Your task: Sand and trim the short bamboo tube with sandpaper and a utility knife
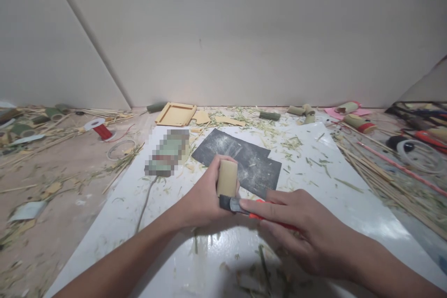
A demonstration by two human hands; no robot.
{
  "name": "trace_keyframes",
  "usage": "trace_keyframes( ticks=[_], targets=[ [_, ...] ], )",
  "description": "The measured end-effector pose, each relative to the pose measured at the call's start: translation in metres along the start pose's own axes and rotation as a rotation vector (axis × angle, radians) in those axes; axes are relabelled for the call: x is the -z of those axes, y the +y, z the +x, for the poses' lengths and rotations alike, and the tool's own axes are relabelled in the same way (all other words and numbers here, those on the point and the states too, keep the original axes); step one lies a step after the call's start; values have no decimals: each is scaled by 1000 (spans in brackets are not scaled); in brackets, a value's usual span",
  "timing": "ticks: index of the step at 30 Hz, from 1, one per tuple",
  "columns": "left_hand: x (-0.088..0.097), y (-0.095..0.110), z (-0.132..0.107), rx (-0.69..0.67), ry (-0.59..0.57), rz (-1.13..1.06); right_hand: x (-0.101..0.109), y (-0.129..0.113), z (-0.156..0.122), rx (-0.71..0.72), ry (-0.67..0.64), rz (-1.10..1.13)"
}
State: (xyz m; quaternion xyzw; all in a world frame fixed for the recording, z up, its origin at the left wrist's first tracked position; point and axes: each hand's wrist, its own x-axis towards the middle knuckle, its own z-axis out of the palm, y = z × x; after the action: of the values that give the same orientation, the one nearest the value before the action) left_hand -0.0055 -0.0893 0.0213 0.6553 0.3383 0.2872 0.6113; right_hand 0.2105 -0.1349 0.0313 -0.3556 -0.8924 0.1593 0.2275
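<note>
My left hand (202, 198) is closed around a short pale bamboo piece (227, 178), holding it upright over the white sheet (342, 205). My right hand (300, 228) grips a knife with a red handle and dark blade (232, 204). Its index finger lies stretched along the blade's back. The blade touches the lower end of the bamboo piece. Just behind the hands lie two dark sandpaper sheets (258, 165), dusted white.
A blurred green object (167, 153) lies left of the sandpaper. A shallow wooden tray (175, 114), bamboo tubes (268, 115), a red thread spool (101, 129) and thin sticks (373, 172) are scattered around. Shavings litter the surface. Tools (426, 130) lie at far right.
</note>
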Motion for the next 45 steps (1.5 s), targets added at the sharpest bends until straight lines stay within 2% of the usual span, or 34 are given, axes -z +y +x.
trace_keyframes(
  ticks=[9,15,23,36,45],
  targets=[
    [-3,-2,-1,52,-16,-44,-2,0,-1,17,21,-30],
    [-6,4,-1,95,-48,-83,0,3,-3,-32,14,-30],
    [-2,1,0,12,-7,-98,0,-1,-2,-15,4,-30],
    [0,4,1,-12,-82,-92,2,-1,-1,19,35,-56],
    [0,4,0,3,-54,-63,2,0,-3,15,47,-69]
  ],
)
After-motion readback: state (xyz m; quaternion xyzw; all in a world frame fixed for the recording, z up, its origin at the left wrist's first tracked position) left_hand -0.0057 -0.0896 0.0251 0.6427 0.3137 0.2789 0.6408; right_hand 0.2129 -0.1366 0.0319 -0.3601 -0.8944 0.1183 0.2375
